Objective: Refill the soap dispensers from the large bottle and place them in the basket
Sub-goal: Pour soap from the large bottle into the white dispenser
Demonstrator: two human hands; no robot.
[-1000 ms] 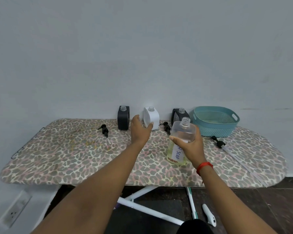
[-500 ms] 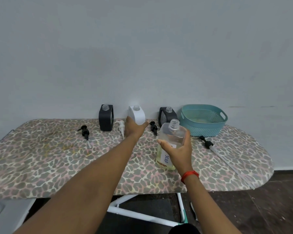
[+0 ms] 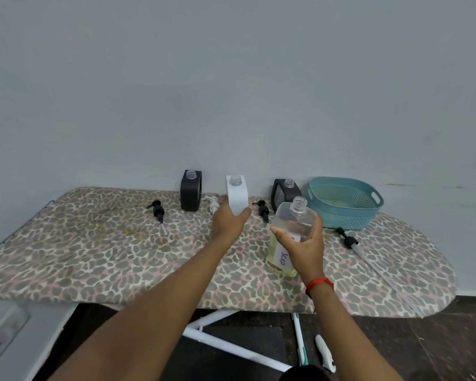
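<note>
Three uncapped dispensers stand along the wall: a black one, a white one and a dark mesh-sided one. My left hand is wrapped around the base of the white dispenser. My right hand holds the large clear bottle, open-necked, labelled SOAP, with yellow liquid low inside, its base on the board. The teal basket sits at the back right.
Loose pump heads lie on the leopard-print ironing board: a black one at left, a white one, a black one in the middle, and a long-tubed one at right. The wall is right behind.
My left hand reached forward and closed on the white dispenser's base. The large bottle stays in my right hand; the view shifted slightly.
</note>
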